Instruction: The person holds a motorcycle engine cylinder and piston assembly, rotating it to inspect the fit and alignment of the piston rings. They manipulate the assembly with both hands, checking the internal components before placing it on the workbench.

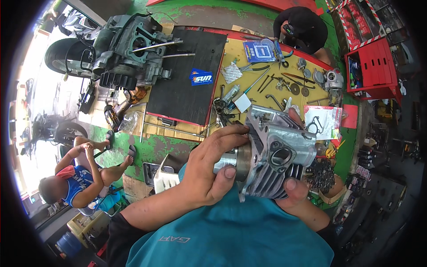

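Note:
In front of my chest I hold a finned metal engine cylinder [284, 155], tilted on its side, with a round port facing up. My right hand [296, 191] grips its right side, thumb on the fins and a finger showing over the far edge. A dark liner ring [243, 163] sticks out at the cylinder's left end. Beside it is a shiny round part that looks like a piston [226, 161]. My left hand [209, 164] is curled around this part, thumb near and fingers over the top. How deep it sits in the liner is hidden.
Beyond lies a yellow-topped bench [253, 95] with pliers, gears, bolts and a gasket packet [322, 122]. A black mat [187, 75] and a large engine [133, 49] are at the left. One person [82, 182] sits at left; another [304, 29] crouches beyond the bench.

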Demonstrator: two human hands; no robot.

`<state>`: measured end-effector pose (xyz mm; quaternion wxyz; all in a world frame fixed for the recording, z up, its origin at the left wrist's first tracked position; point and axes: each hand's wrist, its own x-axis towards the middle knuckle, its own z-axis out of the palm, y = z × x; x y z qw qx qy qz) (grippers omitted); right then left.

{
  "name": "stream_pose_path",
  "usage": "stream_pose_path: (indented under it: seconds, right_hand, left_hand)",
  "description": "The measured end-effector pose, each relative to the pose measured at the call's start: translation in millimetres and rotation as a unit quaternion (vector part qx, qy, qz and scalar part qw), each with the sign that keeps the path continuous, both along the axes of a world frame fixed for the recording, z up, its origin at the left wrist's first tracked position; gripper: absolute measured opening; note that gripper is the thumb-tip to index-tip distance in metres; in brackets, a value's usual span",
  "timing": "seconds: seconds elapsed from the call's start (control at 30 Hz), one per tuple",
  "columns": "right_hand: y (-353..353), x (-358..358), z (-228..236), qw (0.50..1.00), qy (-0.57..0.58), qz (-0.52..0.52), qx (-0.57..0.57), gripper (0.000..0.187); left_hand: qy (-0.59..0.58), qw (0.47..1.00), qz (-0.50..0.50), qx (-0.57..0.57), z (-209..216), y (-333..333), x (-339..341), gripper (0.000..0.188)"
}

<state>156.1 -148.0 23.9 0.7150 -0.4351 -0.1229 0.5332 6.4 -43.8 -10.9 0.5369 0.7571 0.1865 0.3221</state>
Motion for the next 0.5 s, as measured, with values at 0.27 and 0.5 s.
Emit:
stream_pose_path:
  seconds: [0.27, 0.5]
  right_hand:
    - [0.5, 3.0, -0.2, 1.0, 0.005, 0.007, -0.003, 0.121]
    - [3.6, 4.7, -0.1, 1.0, -0.008, 0.002, -0.013, 0.12]
  left_hand:
    - [0.007, 1.0, -0.01, -0.007, 1.4, 3.0, 2.1, 0.047]
    - [0.01, 1.0, -0.024, 0.004, -0.6, 9.1, 3.4, 0.047]
